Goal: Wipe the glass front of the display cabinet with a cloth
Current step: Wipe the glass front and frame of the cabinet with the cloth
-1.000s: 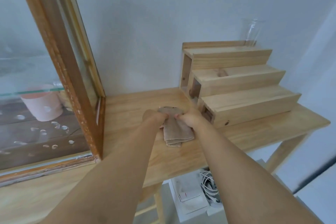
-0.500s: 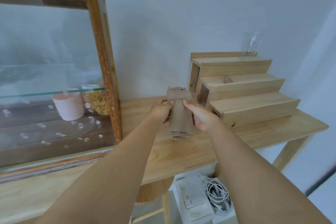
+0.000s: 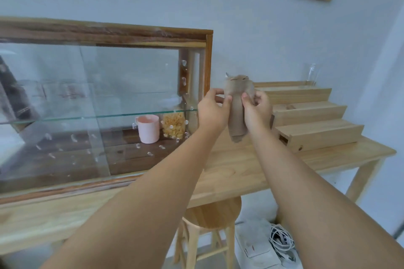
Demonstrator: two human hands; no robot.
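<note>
Holding the cloth (image 3: 237, 113) up in the air, I am pinching it between my left hand (image 3: 213, 111) and my right hand (image 3: 256, 111), fingers of both closed on the fabric. It is hanging folded, just right of the cabinet (image 3: 105, 102) and clear of its glass (image 3: 65, 98). Behind that glass a pink cup (image 3: 148, 128) is sitting. The desk (image 3: 229, 172) is carrying the cabinet.

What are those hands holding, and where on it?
A folded tan cloth, pinched at its upper middle by the left hand and right hand; its lower end hangs free.
</note>
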